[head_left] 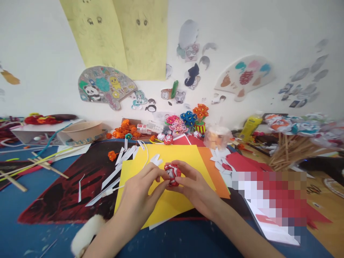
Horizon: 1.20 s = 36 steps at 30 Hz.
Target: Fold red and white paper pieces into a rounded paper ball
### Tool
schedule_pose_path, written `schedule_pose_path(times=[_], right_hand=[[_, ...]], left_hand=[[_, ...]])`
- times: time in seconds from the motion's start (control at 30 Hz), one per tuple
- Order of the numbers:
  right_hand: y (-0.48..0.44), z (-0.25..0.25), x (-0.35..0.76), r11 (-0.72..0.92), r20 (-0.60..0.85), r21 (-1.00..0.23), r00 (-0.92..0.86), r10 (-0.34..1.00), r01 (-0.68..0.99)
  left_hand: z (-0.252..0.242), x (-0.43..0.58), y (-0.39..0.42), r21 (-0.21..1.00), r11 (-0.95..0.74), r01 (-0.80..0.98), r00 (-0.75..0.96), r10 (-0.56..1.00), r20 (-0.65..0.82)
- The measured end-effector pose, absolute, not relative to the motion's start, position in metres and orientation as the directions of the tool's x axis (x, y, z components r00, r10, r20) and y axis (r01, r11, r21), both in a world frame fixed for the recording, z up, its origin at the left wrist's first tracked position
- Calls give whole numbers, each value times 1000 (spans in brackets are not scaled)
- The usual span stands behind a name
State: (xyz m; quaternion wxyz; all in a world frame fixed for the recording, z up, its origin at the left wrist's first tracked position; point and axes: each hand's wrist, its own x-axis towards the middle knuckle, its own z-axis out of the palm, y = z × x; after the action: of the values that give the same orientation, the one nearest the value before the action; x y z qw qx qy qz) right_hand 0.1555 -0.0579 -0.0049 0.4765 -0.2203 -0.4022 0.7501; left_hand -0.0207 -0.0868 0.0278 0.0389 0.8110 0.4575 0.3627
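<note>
Between both hands is a small red-and-white paper flower [173, 174], raised over a yellow sheet of paper [139, 211]. My left hand [149, 182] pinches its left side with thumb and index finger. On the other side, my right hand [192, 184] curls its fingers around the flower. Part of the flower is hidden behind the fingertips. White cut paper pieces [156, 159] lie on the yellow sheet just beyond my left hand. An orange sheet [223, 186] sticks out from under the yellow one on the right.
White paper strips [114, 172] and a white cable [109, 191] lie to the left. Red paper [247, 163] and white paper petals [220, 161] are at the right. Along the wall stand a lidded cup [217, 136], a yellow bottle [249, 127] and a beige bowl [82, 131].
</note>
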Motion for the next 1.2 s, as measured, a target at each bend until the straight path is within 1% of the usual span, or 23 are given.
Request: schedule_pose_path(times=[0.23, 0.43, 0.5, 0.57, 0.6, 0.7, 0.73, 0.77, 0.8, 0.83, 0.87, 0.93, 1.0, 1.03, 1.1, 1.13, 1.2], right_hand=[[-59, -4, 154, -240, 39, -805, -452, 891, -543], [-59, -4, 154, -238, 34, -813, -451, 892, -532], [-60, -4, 154, -244, 25, -815, -452, 892, -526], [-60, -4, 153, -255, 14, -813, -456, 890, -523], [-61, -3, 153, -264, 7, -810, -460, 888, -523], [-62, -3, 152, -298, -19, -796, -470, 883, -527], [-62, -3, 152, -307, -27, -793, -473, 881, -526], [-62, -3, 152, -312, -32, -791, -474, 880, -525], [-62, -3, 153, -315, -36, -792, -474, 880, -524], [-61, -3, 153, -314, -37, -793, -473, 880, -522], [-61, -3, 153, -311, -35, -794, -472, 881, -522], [-61, -3, 154, -302, -25, -795, -469, 883, -525], [-60, -3, 155, -293, -13, -797, -470, 882, -529], [-60, -3, 155, -288, -5, -797, -471, 882, -530], [-60, -3, 156, -281, 4, -800, -474, 881, -529], [-60, -3, 156, -279, 6, -802, -475, 880, -527], [-59, -4, 156, -275, 9, -806, -475, 880, -525]], left_hand=[[22, -17, -86, 323, -582, 746, 334, 747, 574], [22, -18, -85, 323, -592, 738, 361, 752, 552], [22, -18, -85, 293, -593, 750, 373, 745, 553], [22, -17, -85, 207, -595, 777, 394, 715, 577], [22, -17, -85, 133, -595, 793, 413, 685, 600], [20, -16, -85, -166, -579, 799, 525, 534, 663], [20, -16, -85, -249, -569, 784, 564, 484, 669], [19, -16, -85, -302, -564, 769, 592, 449, 669], [18, -17, -85, -314, -567, 762, 600, 436, 671], [18, -17, -85, -279, -580, 765, 585, 447, 677], [18, -17, -85, -199, -600, 775, 549, 484, 681], [19, -18, -85, 62, -629, 775, 445, 612, 653], [21, -19, -84, 332, -598, 730, 353, 745, 565], [22, -19, -83, 437, -563, 701, 321, 797, 512], [24, -20, -81, 587, -477, 654, 267, 872, 411], [24, -20, -79, 639, -436, 634, 247, 897, 366], [24, -20, -78, 707, -373, 601, 222, 928, 300]])
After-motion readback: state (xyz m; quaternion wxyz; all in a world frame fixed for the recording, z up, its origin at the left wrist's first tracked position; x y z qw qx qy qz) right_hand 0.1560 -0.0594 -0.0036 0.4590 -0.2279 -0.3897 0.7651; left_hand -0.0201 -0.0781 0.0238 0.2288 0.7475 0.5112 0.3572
